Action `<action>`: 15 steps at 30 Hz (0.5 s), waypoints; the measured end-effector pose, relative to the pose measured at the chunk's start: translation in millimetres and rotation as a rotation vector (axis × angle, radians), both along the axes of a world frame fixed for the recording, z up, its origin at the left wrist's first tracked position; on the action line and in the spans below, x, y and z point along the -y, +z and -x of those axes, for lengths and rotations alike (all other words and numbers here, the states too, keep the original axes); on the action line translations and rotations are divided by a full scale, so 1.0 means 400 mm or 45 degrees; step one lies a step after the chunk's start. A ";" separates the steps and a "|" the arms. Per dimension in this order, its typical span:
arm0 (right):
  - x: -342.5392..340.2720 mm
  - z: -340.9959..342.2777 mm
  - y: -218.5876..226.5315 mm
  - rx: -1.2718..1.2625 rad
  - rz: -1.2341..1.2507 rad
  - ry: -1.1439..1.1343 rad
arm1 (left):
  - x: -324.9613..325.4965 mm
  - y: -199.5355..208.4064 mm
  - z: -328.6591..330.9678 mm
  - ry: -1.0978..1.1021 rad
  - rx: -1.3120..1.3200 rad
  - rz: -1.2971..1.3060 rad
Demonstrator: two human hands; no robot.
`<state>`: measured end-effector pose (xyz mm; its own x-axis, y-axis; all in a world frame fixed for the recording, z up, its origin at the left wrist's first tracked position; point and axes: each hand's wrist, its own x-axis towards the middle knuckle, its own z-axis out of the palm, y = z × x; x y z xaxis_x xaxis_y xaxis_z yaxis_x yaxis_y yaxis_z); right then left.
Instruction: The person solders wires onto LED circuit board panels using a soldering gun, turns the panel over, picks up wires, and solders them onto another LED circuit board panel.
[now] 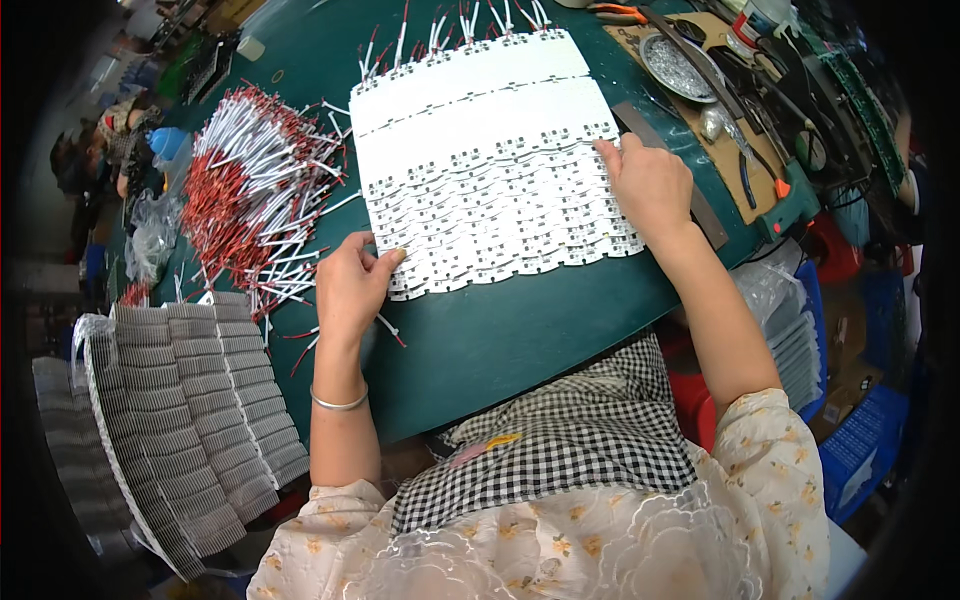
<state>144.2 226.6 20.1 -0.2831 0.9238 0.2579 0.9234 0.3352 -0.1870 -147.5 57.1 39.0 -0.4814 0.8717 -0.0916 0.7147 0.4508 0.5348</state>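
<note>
White circuit board panels lie overlapped like shingles on the green table, with rows of small dark parts along their stepped edges. My left hand pinches the near left edge of the panels between thumb and fingers. On the right side, the fingers of my right hand close over the panels' edge. Short red and white wires stick up along the far edge. Left of the panels spreads a big heap of cut red and white wires.
Stacked panels stand at the lower left. A metal dish of small clear pieces, pliers and other tools crowd the board at the far right. Blue crates stand beyond my right arm. Another person is at the far left.
</note>
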 end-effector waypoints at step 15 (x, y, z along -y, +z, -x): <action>0.005 -0.107 0.044 -1.031 1.164 -0.148 | 0.049 0.021 0.015 -0.292 -0.112 -0.008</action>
